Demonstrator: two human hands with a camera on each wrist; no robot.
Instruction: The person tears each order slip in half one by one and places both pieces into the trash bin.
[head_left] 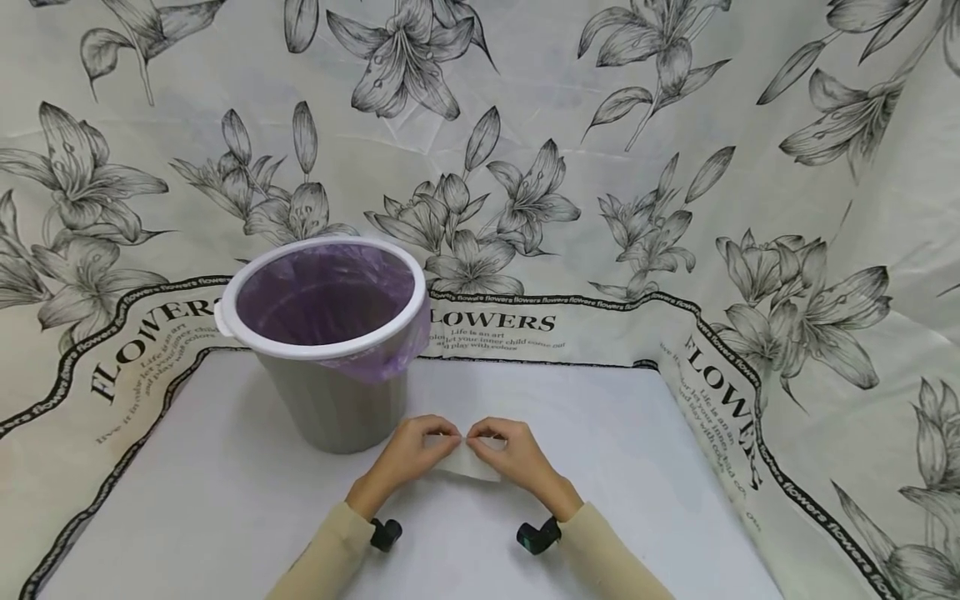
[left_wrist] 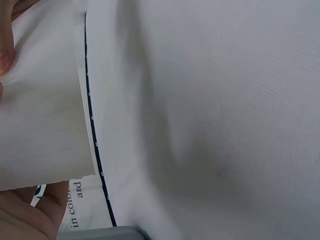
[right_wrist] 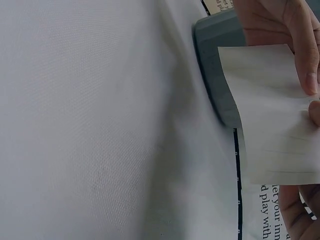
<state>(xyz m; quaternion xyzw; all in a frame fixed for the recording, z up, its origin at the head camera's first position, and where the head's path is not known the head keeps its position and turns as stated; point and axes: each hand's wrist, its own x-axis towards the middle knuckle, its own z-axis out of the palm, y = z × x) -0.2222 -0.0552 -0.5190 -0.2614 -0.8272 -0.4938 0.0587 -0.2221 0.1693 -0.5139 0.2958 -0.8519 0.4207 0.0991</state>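
A small sheet of white paper [head_left: 471, 464] hangs between my two hands, low over the table. My left hand [head_left: 411, 450] pinches its upper edge between thumb and fingertips. Close beside it, my right hand [head_left: 519, 450] pinches the same edge, the two sets of fingertips nearly meeting at the middle. In the left wrist view the paper [left_wrist: 47, 115] is flat with faint creases and a slightly rough lower edge. The right wrist view shows the paper [right_wrist: 270, 115] with a thumb pressed on its face near the edge.
A grey trash bin [head_left: 333, 400] with a white rim and purple liner bag [head_left: 375, 362] stands behind and left of my hands. The white tabletop [head_left: 600, 467] is backed by a flower-printed cloth [head_left: 525, 233]. Black wrist cameras [head_left: 538, 536] sit on both wrists.
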